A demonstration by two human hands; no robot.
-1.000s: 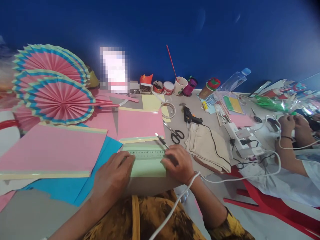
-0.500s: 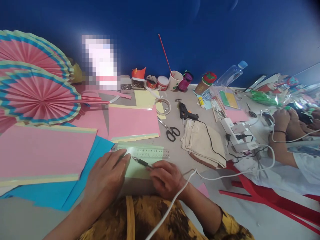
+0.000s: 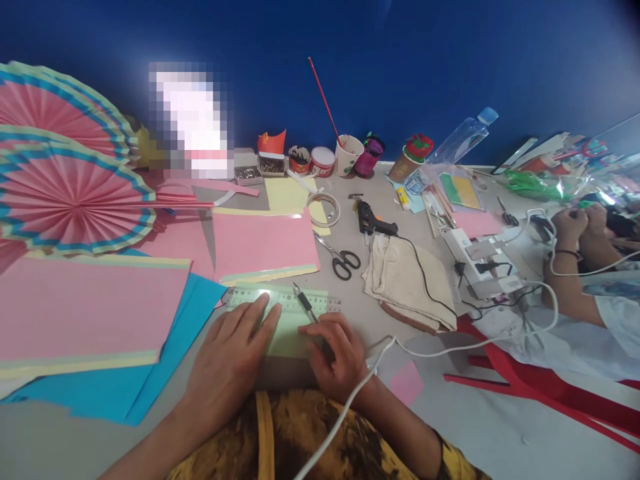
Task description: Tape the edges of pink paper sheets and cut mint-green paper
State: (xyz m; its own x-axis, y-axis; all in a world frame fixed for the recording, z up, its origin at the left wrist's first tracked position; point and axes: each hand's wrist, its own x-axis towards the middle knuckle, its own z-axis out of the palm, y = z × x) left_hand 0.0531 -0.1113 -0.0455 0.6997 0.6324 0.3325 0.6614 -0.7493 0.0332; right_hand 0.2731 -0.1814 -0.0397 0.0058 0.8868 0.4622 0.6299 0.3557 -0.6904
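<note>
On the near middle of the tabletop (image 3: 353,300), the left hand (image 3: 227,357), fingers loosely spread, rests on a transparent straight ruler (image 3: 283,297) over green paper (image 3: 287,339); the right hand (image 3: 337,353) pinches a slim pen (image 3: 305,303).

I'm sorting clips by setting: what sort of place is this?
Probably a shared craft workspace: pleated paper fans, a glue gun and scissors are in view, with another person's hands farther right.
</note>
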